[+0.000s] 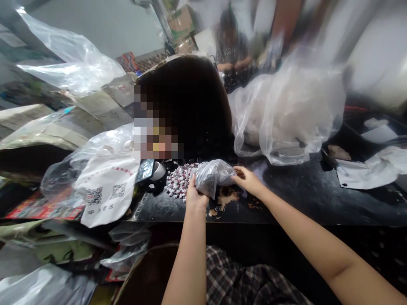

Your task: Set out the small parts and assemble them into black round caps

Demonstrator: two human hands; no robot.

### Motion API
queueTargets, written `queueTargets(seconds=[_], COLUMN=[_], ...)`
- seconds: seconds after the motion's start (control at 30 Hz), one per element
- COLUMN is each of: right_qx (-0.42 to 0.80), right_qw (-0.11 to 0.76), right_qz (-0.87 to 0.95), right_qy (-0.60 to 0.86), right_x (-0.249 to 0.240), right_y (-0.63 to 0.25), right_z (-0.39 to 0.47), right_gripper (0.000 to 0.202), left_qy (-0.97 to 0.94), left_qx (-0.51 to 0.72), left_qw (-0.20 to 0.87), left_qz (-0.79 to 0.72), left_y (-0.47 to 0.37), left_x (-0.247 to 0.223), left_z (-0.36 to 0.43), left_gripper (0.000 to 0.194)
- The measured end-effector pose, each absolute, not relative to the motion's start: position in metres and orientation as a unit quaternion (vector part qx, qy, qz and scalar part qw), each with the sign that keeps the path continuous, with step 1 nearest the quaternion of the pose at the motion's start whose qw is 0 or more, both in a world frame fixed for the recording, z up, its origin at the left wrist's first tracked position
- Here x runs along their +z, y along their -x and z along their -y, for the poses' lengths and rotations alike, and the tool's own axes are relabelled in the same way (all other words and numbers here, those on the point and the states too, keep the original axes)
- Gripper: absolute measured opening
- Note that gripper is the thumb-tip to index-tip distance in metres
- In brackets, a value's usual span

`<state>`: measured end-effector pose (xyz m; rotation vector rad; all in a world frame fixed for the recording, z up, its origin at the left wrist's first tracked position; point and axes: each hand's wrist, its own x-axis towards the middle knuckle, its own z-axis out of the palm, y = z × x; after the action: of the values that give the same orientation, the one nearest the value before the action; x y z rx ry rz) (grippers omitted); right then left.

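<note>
Between my two hands is a clear plastic bag [210, 178] with greyish contents that I cannot make out. My left hand [195, 192] is wrapped round its near left side from below. At the bag's right end, the fingers of my right hand [246, 180] pinch the plastic. Just behind and left of the bag, many small white, grey and red pieces [178, 180] lie heaped on the black table [305, 190]. A worn patch with a small ring-like mark [218, 208] shows on the tabletop below the bag.
A large dark open container [187, 97] stands behind the pieces. Big clear plastic bags [286, 114] bulge at the right. To the left are a white printed bag [108, 186], a phone [145, 170], a white roll [159, 170] and cardboard boxes [101, 108]. Another person [230, 46] sits across.
</note>
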<state>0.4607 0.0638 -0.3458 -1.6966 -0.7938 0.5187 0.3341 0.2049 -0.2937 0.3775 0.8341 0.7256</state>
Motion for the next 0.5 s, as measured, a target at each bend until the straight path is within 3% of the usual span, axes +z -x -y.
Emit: queueTargets(seconds=[0.07,0.13,0.3,0.5], right_qx=[0.206,0.165,0.1,0.069], right_qw=[0.551,0.507,0.279,0.227], right_qz=[0.35,0.372,0.452,0.479], right_qy=[0.729,0.76,0.842,0.845], right_x=[-0.345,-0.345,-0.357,-0.358], right_y=[-0.449,-0.432,-0.403,-0.446], right_z=[-0.056,-0.044,-0.023,-0.058], right_gripper=[0.083,0.102,0.103,0.098], left_qy=[-0.182,-0.188,-0.194,-0.205], left_qx=[0.343,0.343,0.347,0.358], left_qw=[0.835,0.837,0.842,0.855], left_qz=[-0.389,-0.383,-0.364,-0.314], left_y=[-0.334,-0.332,-0.32,-0.308], left_x=[-0.301,-0.309,-0.325,-0.326], left_z=[-0.204,-0.202,-0.2,-0.201], left_gripper=[0.028,0.029,0.031,0.037])
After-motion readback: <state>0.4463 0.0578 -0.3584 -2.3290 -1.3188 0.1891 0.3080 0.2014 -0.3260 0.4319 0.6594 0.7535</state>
